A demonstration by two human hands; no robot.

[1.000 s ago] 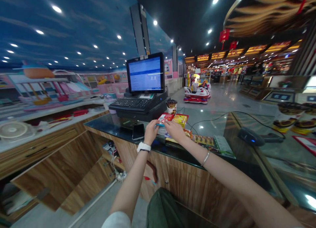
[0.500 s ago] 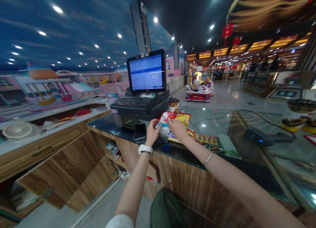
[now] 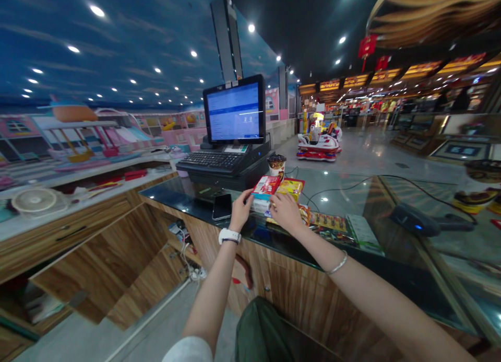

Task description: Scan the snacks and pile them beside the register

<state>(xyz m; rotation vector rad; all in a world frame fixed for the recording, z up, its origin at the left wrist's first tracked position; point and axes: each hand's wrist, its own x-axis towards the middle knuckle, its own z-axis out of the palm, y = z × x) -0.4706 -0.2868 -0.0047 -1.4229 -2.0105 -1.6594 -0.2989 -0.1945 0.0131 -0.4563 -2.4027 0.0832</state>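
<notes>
Dark-topped and wood-fronted, the counter (image 3: 172, 196) is stretching from left to right, and a red-and-white ride (image 3: 319, 144) is standing on the floor at the far side. A monitor (image 3: 235, 111) is glowing blue behind a keyboard (image 3: 213, 162), with a cup (image 3: 277, 166) standing to their right. Between the hands, a red packet (image 3: 266, 185) is lying on a white stack (image 3: 259, 205). The left hand (image 3: 240, 211), wearing a white watch (image 3: 229, 236), is bending its thumb and fingers at the packet's left edge; whether they are gripping it, I cannot tell. The right hand (image 3: 287, 211) is curling its fingers at the stack's right side, near a yellow packet (image 3: 293, 186); its grip is unclear too. Left of the left hand, a phone (image 3: 222, 207) is lying flat, while a scanner (image 3: 415, 219) is resting well to the right.
</notes>
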